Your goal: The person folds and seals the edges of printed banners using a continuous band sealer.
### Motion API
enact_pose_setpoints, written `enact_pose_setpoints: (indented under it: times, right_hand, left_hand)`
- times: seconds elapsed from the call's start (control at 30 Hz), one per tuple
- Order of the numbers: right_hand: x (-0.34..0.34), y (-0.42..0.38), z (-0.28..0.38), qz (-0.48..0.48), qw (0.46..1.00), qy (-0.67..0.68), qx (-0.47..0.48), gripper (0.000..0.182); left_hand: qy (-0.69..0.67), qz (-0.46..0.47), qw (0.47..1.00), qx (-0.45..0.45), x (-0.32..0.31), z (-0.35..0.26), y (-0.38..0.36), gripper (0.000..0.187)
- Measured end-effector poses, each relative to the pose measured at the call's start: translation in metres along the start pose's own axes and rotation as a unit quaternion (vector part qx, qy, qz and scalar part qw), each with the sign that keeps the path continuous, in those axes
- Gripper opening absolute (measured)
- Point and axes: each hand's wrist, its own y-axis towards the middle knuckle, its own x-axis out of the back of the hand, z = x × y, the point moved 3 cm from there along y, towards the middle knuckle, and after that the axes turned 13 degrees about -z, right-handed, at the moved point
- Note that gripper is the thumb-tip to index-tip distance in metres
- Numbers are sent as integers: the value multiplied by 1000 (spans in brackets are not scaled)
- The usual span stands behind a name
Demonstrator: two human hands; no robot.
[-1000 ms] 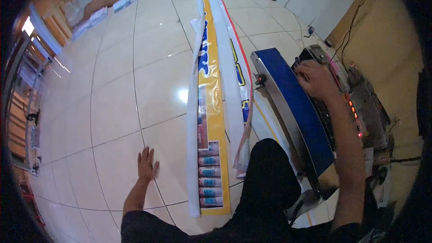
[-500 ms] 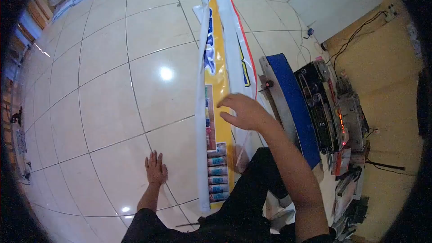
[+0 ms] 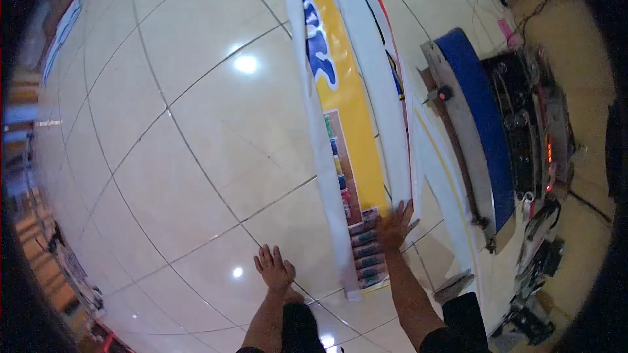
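Note:
A long printed vinyl banner (image 3: pixel 358 137) lies lengthwise on the floor, its yellow strip showing between folded white edges. Blue lettering runs along its far part, and pictures of cans or similar products mark the near end. My right hand (image 3: pixel 394 227) is at the banner's right edge near that end, fingers spread and holding nothing; the picture is slightly blurred there. To the left of the banner, my left hand (image 3: pixel 275 268) rests on the floor tiles, fingers apart, touching no part of the banner.
Glossy tiles (image 3: pixel 196 170) cover the floor. On the right stands a long blue-topped metal unit (image 3: pixel 481 130), beside black equipment (image 3: pixel 513 124) with lit orange indicators. Another white sheet (image 3: pixel 445 189) lies between the banner and that unit. Cables run along the right wall.
My right hand has come down from over the banner's middle to its right edge near the close end. The view has shifted and turned, and the yellow strip shows wider.

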Motion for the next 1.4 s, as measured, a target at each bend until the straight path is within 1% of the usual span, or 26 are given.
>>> enact_pose_setpoints:
  times: [0.03,0.13,0.17,0.27,0.4,0.47,0.57,0.63,0.67,0.7,0.73,0.77,0.83,0.9,0.97,1.0,1.03,1.1,1.13,1.17,1.2,1.23,1.27,1.3,1.37,1.4]
  right_hand:
    - [-13,-4,-6,-36,999,-10,25,77]
    - [-1,6,1,-20,999,-17,22,74]
    - [-7,2,-3,-34,999,-31,28,70]
    - [-15,-4,-11,-15,999,-21,25,65]
    - [-13,-2,-7,-36,999,-24,-4,55]
    - [-16,-4,-12,-59,998,7,-10,50]
    - [-10,-2,-8,-68,996,-17,-50,40]
    - [-23,7,-48,147,982,-78,-84,40]
    - [15,10,-37,14,976,-218,-6,39]
    - [20,12,-63,-64,972,-223,30,34]
    - [94,25,-36,-113,975,-193,-10,28]
    - [141,32,-31,-139,978,-155,-9,21]
    - [279,10,33,-216,967,-129,49,20]
    - [372,-42,71,-231,971,-51,30,20]
    - [436,-116,108,-236,967,-92,-14,18]
    - [457,-163,121,-250,962,-113,-1,18]
    - [470,-214,137,-260,956,-132,11,19]
    - [477,-312,173,-187,957,-215,-62,16]
    - [472,-360,188,-154,971,-171,-64,17]
    - [465,-401,209,-118,970,-202,-69,17]
    - [450,-442,218,-134,980,-95,-115,17]
    - [438,-480,233,-114,979,-96,-141,15]
    - [425,-521,246,-149,965,-127,-174,14]
    - [426,-554,262,-133,961,-158,-183,16]
    - [437,-600,287,-134,950,-193,-204,19]
    - [448,-624,300,-152,932,-270,-185,20]
  left_hand:
    - [13,-4,1000,-6,-5,2,-3,66]
    - [17,41,999,10,-5,1,-5,68]
    - [4,11,1000,-12,-6,1,-4,68]
    - [33,20,999,-28,-1,-6,1,62]
    - [17,35,999,-13,-1,-3,1,60]
    - [18,7,1000,-20,-1,-1,4,61]
    - [-29,44,999,-10,2,16,1,66]
    - [-21,23,999,-18,-5,19,3,66]
    - [-11,21,999,-26,-4,23,-4,67]
    - [-7,19,999,-51,-3,24,-4,67]
    - [-11,24,999,-39,-4,22,1,68]
    - [-18,34,999,-21,-3,23,-2,69]
    - [-38,8,999,-38,-1,25,-6,68]
    - [-66,-27,996,-50,-4,21,-4,66]
    - [-81,-50,995,-42,-7,26,-8,66]
    - [-92,-51,993,-61,-4,24,-9,66]
    - [-107,-61,991,-60,3,25,-12,66]
    - [-129,-70,987,-71,17,34,-13,67]
    - [-146,-17,984,-104,22,38,-13,71]
    - [-161,36,977,-134,24,45,-17,76]
    - [-166,36,975,-146,13,61,-22,76]
    - [-382,11,917,-112,-9,84,-24,84]
    - [-575,-11,815,-69,-15,110,-27,92]
    - [-549,-24,834,-49,31,140,-34,102]
    - [-470,-126,822,-296,139,176,-58,104]
    - [-498,-77,755,-419,196,172,-82,101]
